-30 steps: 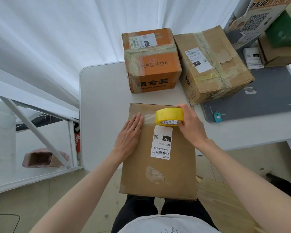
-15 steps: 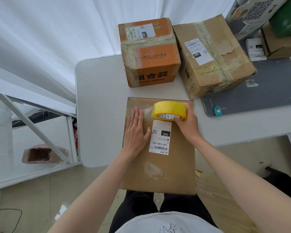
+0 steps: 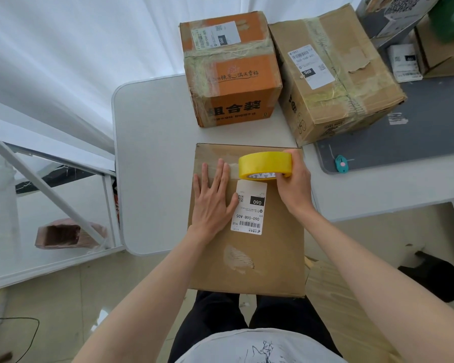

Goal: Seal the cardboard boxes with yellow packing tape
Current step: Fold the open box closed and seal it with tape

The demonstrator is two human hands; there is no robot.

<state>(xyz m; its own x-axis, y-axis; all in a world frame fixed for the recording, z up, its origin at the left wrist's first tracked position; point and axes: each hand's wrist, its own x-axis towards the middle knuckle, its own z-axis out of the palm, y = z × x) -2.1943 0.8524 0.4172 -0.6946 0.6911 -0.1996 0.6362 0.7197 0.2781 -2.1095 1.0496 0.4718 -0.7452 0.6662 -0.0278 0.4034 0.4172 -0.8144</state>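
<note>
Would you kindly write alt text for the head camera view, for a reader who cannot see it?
A person's left hand presses flat on a brown cardboard box while the right hand holds a yellow tape roll at its far end. Behind, on the white table, stand an orange box and a taped brown box.

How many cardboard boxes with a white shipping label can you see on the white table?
3: the flat box under both hands at the near edge, the orange box behind it, and the brown box to its right. More boxes sit partly cut off at the top right.
</note>
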